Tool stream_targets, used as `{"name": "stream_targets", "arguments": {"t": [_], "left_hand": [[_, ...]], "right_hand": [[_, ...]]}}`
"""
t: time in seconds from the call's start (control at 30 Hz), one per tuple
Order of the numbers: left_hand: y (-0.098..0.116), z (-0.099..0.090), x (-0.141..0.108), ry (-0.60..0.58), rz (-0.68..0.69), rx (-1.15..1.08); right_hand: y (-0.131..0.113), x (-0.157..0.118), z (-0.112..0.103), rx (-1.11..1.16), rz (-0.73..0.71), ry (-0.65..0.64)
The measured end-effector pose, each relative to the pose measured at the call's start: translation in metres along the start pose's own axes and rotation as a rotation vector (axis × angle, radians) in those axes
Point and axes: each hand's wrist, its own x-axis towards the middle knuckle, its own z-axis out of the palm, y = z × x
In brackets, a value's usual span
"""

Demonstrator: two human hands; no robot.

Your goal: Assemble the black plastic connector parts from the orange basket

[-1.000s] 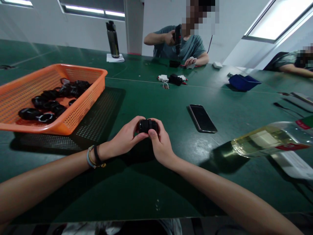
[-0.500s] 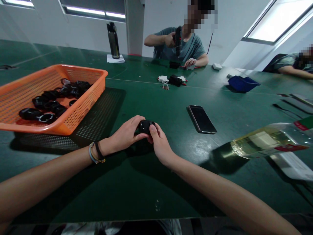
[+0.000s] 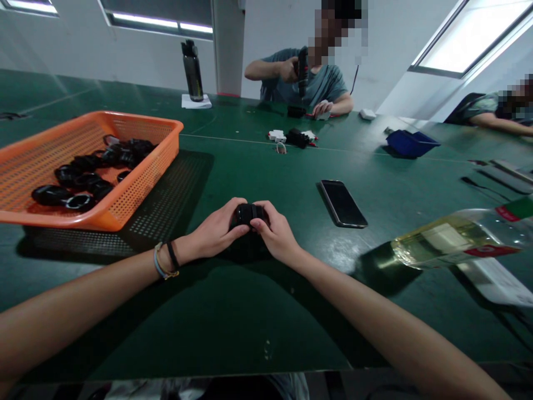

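Observation:
Between my two hands, just over the green table (image 3: 266,311), is a small glossy black plastic part (image 3: 245,213). My left hand (image 3: 222,226) grips its left end, thumb in front and fingers behind. Thumb and fingers of my right hand (image 3: 277,230) close round its right end. Its exact kind cannot be made out, as fingers cover both ends. To the left, an orange basket (image 3: 145,186) holds several black parts (image 3: 83,172) with a similar shine, some of them ring-shaped.
A phone (image 3: 343,204) lies right of my hands, beside a tilted bottle of yellowish liquid (image 3: 449,236). Farther off are white and black parts (image 3: 293,136), a blue bin (image 3: 410,143) and a dark bottle (image 3: 192,72). Across the table a person (image 3: 275,69) holds a power driver (image 3: 302,72).
My right hand has shifted its grip on the black part: its fingers now wrap over the top and its thumb sits lower in front. The left hand stays nearly in place.

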Motion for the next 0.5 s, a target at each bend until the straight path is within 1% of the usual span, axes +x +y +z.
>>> {"name": "stream_targets", "arguments": {"t": [0.07, 0.2, 0.27, 0.37, 0.43, 0.5], "left_hand": [[0.002, 0.000, -0.001, 0.008, -0.020, -0.081], [0.005, 0.003, -0.001, 0.009, -0.097, -0.255], [0.008, 0.005, -0.001, -0.011, -0.135, -0.370], [0.011, 0.007, -0.002, -0.059, -0.160, -0.522], [0.012, 0.007, -0.003, -0.086, -0.160, -0.549], [0.012, 0.007, -0.003, -0.093, -0.159, -0.525]], "right_hand": [[0.001, 0.000, -0.001, -0.069, -0.063, 0.015], [0.002, -0.001, 0.000, -0.179, -0.196, 0.086], [0.002, -0.001, -0.002, -0.224, -0.268, 0.104], [0.003, 0.001, -0.005, -0.283, -0.368, 0.091], [0.004, 0.001, -0.007, -0.313, -0.405, 0.080], [0.004, 0.001, -0.008, -0.323, -0.411, 0.078]]}}
